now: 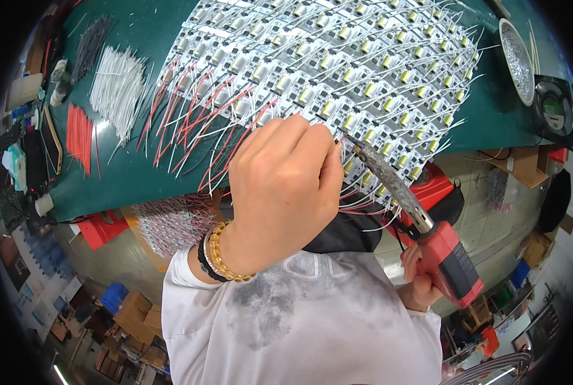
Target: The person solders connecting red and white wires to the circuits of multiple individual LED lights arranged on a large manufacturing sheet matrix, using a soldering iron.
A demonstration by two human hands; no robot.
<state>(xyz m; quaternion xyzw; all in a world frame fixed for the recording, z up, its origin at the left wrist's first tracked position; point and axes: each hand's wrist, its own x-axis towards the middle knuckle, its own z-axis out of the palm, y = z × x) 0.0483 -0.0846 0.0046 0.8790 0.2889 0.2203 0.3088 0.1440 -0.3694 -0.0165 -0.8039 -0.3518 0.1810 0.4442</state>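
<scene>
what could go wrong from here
The soldering iron in the right hand points close to the left hand's fingertips; if hot, a slip might burn them. Loose red and white wires hanging off the circuit boards could catch on the left hand and get tugged.

Toward nine o'clock from your left hand [283, 168], loose red and white wires [187, 128] are fanning out and blocking you, while bare green table [125, 187] is lying open beyond their ends. At two o'clock the wire-bristling board panel [334, 78] is obstructing any low pass; between three and four, your soldering iron [421, 220] is slanting across the space beside your hand
</scene>
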